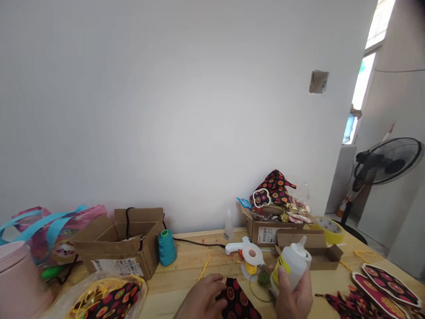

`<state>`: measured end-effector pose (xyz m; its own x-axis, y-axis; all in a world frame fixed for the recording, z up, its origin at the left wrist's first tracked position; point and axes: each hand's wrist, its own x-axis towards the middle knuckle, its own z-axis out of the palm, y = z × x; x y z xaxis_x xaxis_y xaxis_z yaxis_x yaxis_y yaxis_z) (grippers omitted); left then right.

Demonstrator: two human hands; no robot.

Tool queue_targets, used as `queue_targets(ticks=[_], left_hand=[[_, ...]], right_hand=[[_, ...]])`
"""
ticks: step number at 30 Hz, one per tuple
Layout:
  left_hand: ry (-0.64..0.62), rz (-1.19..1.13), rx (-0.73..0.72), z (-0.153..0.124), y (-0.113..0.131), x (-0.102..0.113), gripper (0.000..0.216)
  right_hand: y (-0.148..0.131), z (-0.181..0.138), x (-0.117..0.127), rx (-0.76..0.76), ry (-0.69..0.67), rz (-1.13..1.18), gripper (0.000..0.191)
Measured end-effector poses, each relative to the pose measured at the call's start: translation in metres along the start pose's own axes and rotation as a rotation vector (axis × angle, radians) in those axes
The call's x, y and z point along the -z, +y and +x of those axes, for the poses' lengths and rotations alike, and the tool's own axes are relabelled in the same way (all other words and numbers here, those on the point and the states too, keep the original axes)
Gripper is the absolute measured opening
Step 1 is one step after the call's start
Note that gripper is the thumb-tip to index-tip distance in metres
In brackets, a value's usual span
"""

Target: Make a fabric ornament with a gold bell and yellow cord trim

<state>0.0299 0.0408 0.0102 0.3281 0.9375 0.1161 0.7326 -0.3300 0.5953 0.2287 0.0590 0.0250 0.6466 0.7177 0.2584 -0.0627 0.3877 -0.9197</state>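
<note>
My right hand (pixel 295 297) grips a white squeeze bottle (pixel 294 262) with a pointed nozzle and a yellow label, tilted above the table. Low in the view, my left hand (pixel 204 297) has its curled fingers at the left edge of a black fabric piece (pixel 239 301) with red and orange round motifs. The lower part of that fabric is cut off by the frame. Between the hands and the wall lie a white glue gun (pixel 236 246), a white ribbon spool (pixel 253 254) and a small dark green bundle of cord (pixel 264 278).
A cardboard box (pixel 151 257) and teal thread cone (pixel 167 248) stand left, near a pink container (pixel 21 279). Behind my right hand are a filled box (pixel 254 231), an opened small box (pixel 320 259) and yellow tape (pixel 328 230). Patterned pieces (pixel 392 283) lie right.
</note>
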Motion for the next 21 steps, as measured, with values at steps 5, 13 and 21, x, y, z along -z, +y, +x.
queue_targets(ticks=[5, 13, 21], left_hand=[[0.116, -0.001, 0.047, 0.019, 0.011, -0.004, 0.023], [0.170, 0.141, 0.156, 0.061, 0.011, -0.009, 0.025], [0.220, 0.203, 0.353, 0.077, -0.003, -0.022, 0.019]], right_hand=[[0.005, 0.004, 0.003, 0.007, 0.010, 0.005, 0.033], [0.004, 0.003, 0.000, 0.018, 0.010, -0.038, 0.038], [0.008, 0.002, -0.002, 0.050, -0.006, -0.085, 0.045]])
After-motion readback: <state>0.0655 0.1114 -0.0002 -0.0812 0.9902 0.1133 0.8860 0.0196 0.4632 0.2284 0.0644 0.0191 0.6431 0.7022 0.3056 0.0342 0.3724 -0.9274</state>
